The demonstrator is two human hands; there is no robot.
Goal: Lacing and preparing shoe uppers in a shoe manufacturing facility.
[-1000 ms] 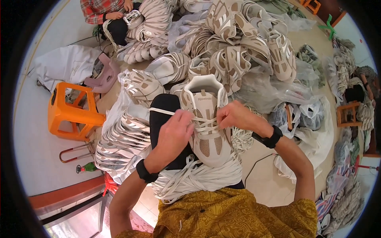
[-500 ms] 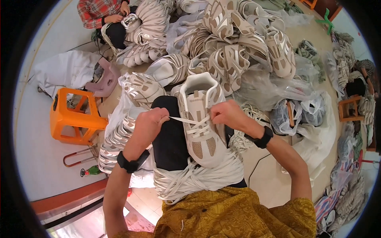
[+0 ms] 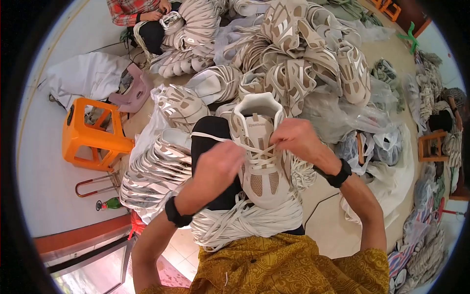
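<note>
A beige and white sneaker (image 3: pixel 267 188) rests on my lap, its toe toward me and its opening away. Pale laces criss-cross its tongue. My left hand (image 3: pixel 220 161) is curled over the shoe's left eyelets; motion smears its fingers, so any grip on a lace is unclear. A loose shoelace (image 3: pixel 208 136) runs from there over my dark-trousered knee (image 3: pixel 210 128). At the right eyelets, my right hand (image 3: pixel 297 139) pinches the shoelace between thumb and fingers. Across my thighs, below the toe, lies a thick bundle of white laces (image 3: pixel 245 220).
Left of my knee stands a row of nested sneakers (image 3: pixel 159 169). A large heap of sneakers (image 3: pixel 289 78) lies ahead. An orange stool (image 3: pixel 93 134), green bottle (image 3: pixel 110 203) and clear plastic bags (image 3: pixel 387 139) stand around. A person in a plaid sleeve (image 3: pixel 129 12) handles shoes at far left.
My left hand has come in from the left to the shoe's eyelets, and the lace it pulled taut now drapes over my knee. The right hand stays by the right eyelets.
</note>
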